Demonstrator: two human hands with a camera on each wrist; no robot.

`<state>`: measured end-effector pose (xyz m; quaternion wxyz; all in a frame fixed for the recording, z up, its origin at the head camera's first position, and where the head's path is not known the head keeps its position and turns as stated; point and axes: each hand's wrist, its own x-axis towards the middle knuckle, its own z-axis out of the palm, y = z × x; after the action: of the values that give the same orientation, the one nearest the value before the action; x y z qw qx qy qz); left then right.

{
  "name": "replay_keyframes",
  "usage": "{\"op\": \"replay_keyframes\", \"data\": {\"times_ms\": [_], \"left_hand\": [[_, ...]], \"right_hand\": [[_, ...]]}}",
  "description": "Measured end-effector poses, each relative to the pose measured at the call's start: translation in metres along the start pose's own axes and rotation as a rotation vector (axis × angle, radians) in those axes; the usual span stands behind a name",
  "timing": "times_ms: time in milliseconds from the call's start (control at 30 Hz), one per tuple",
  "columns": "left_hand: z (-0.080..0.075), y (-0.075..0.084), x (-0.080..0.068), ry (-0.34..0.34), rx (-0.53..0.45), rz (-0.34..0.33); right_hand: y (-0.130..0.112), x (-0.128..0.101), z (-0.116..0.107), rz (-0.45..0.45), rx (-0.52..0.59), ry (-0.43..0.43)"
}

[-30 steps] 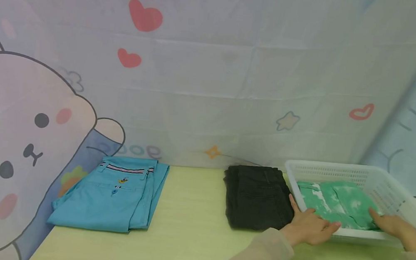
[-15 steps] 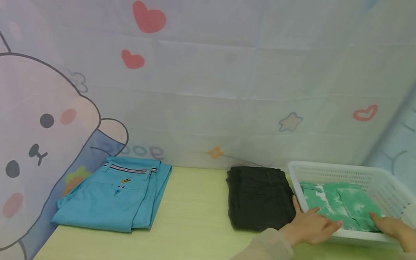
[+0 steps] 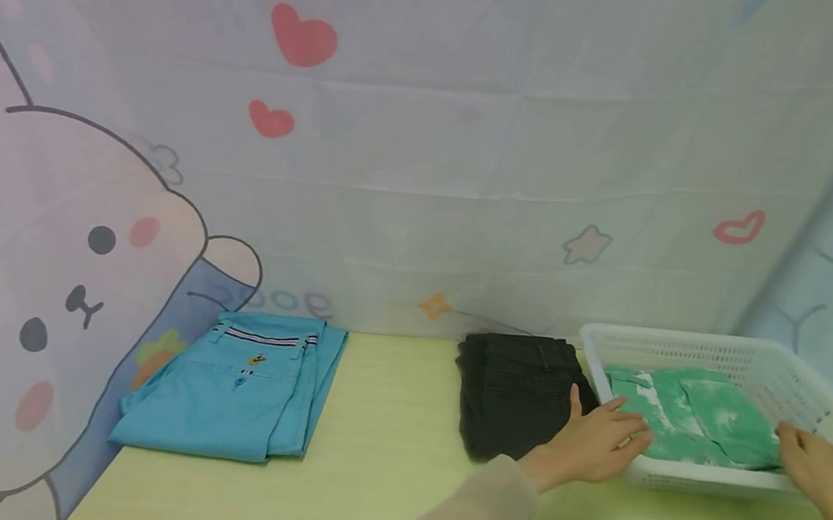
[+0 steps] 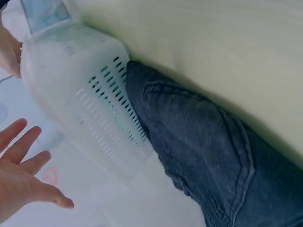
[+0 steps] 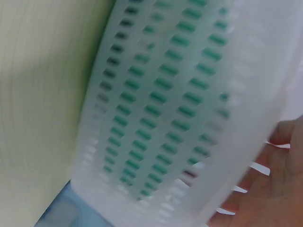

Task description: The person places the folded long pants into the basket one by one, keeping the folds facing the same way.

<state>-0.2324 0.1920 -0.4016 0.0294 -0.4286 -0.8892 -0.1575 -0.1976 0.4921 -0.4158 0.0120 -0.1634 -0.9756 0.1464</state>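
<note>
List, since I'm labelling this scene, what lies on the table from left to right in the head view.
Blue trousers → black trousers → left hand → white basket holding the green garment → right hand.

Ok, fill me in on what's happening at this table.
A person is working at a white basket at the right end of the yellow-green table. A folded green garment lies inside it. The left hand rests at the basket's near left corner, fingers straight, partly over folded black jeans lying against the basket. The right hand is at the basket's near right edge; its grip is unclear. Folded blue trousers lie untouched at the left.
</note>
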Motion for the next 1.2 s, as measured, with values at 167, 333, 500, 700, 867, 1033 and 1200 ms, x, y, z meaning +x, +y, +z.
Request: {"op": "replay_keyframes", "data": {"times_ms": [167,333,500,700,867,1033,1200], "left_hand": [[-0.008,-0.007,-0.016,0.013,0.018,0.021],[-0.014,-0.018,-0.032,-0.016,0.008,0.034],[-0.017,-0.03,-0.051,-0.028,-0.026,0.052],[-0.017,-0.046,-0.073,-0.01,-0.072,0.05],[-0.018,-0.059,-0.084,0.021,-0.085,0.05],[-0.02,-0.072,-0.09,0.079,-0.143,0.103],[-0.023,-0.082,-0.095,0.067,-0.243,0.068]], "right_hand": [[-0.026,-0.026,0.007,-0.101,0.142,0.279],[-0.058,-0.049,0.008,-0.257,0.243,0.433],[-0.084,-0.063,0.012,-0.332,0.309,0.441],[-0.108,-0.076,0.021,-0.387,0.389,0.464],[-0.127,-0.082,0.028,-0.458,0.447,0.577],[-0.147,-0.089,0.035,-0.549,0.52,0.667],[-0.165,-0.094,0.042,-0.63,0.573,0.679]]}}
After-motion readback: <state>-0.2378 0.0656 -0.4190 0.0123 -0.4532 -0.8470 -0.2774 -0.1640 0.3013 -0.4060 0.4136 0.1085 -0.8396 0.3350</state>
